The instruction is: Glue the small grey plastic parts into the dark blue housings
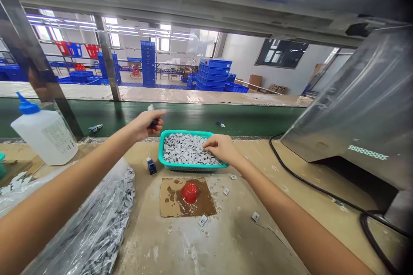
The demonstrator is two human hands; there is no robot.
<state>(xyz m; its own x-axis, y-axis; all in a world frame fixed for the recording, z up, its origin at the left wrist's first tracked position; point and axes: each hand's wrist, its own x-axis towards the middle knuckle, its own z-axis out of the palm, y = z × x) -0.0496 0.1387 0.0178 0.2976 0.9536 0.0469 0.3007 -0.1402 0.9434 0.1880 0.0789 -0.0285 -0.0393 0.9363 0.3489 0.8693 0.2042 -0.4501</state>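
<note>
My left hand (147,124) is closed round a small dark plastic part (154,123) with a white end, over the near edge of the green belt. A turquoise basket (189,167) full of small grey plastic pieces (185,148) stands in front of me. My right hand (221,148) reaches over its right side, fingertips pinched together among the pieces; what is between them is hidden. Left of the basket, a dark part with a white end (151,166) lies on the table. In front of the basket, a red domed object (189,193) sits on a wet cardboard piece (169,206).
A clear bag of grey pieces (106,219) and a white squeeze bottle with a blue cap (48,135) are at left. Two dark parts lie on the green belt (180,116). Loose grey pieces (255,216) dot the table. A black cable (309,180) runs beside the metal housing (361,107).
</note>
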